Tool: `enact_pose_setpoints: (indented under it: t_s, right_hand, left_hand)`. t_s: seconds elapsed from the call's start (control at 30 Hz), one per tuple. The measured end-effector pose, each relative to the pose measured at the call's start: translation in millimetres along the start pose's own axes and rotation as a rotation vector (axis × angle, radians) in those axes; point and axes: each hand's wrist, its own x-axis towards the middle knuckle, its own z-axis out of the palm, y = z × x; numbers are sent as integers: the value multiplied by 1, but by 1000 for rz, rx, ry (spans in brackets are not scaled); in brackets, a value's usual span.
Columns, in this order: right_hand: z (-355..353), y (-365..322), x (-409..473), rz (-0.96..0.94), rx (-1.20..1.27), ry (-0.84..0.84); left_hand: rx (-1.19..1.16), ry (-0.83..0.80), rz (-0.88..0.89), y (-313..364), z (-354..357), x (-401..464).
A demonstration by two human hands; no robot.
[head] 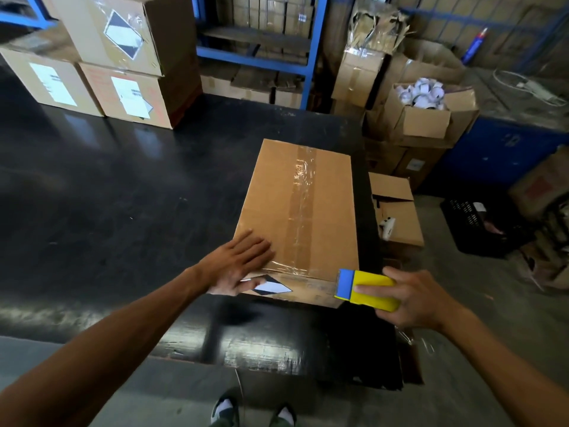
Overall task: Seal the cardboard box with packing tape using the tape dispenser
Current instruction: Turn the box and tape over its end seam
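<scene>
A long cardboard box (pixel 271 195) lies on the black table (pixel 107 195), near its right edge. A strip of clear packing tape (pixel 300 204) runs along the box's top seam and folds over the near edge. My left hand (pixel 237 263) rests flat with spread fingers on the box's near left corner, beside a black and white diamond label (pixel 271 286). My right hand (pixel 415 298) grips a yellow tape dispenser with a blue head (pixel 366 289). The blue head touches the box's near right corner, on its front face.
Stacked labelled cartons (pixel 120 66) stand at the table's far left. Blue shelving (pixel 261 47) rises behind. To the right are an open carton of white tape rolls (pixel 425 100), a smaller carton (pixel 397 208) and a black crate (pixel 480 226) on the floor. My shoes (pixel 255 412) show below.
</scene>
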Motion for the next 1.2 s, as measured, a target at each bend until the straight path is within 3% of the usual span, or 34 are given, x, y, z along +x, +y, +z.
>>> enact_pose_setpoints:
  t_s: [0.2,0.27,0.37,0.57,0.87,1.03,1.2]
  right_hand:
    - [4,-7,2,-24,29,72]
    - [4,24,-14,-15,22,95]
    - [8,24,-8,-46,34,75]
    - [-9,54,-38,-139,-75,100]
    - [31,43,-20,-52,-148,69]
    - [52,32,-25,-42,-238,144]
    - [84,17,-13,80,-216,93]
  left_hand:
    - [-6,-115,108,47,15,77]
    - [56,-140,97,60,32,113]
    - [31,-208,89,50,29,106]
    - [9,-177,99,49,31,94]
    - [-20,-237,70,49,30,95]
    - [-17,-204,78,52,29,95]
    - [-12,-120,66,56,36,95]
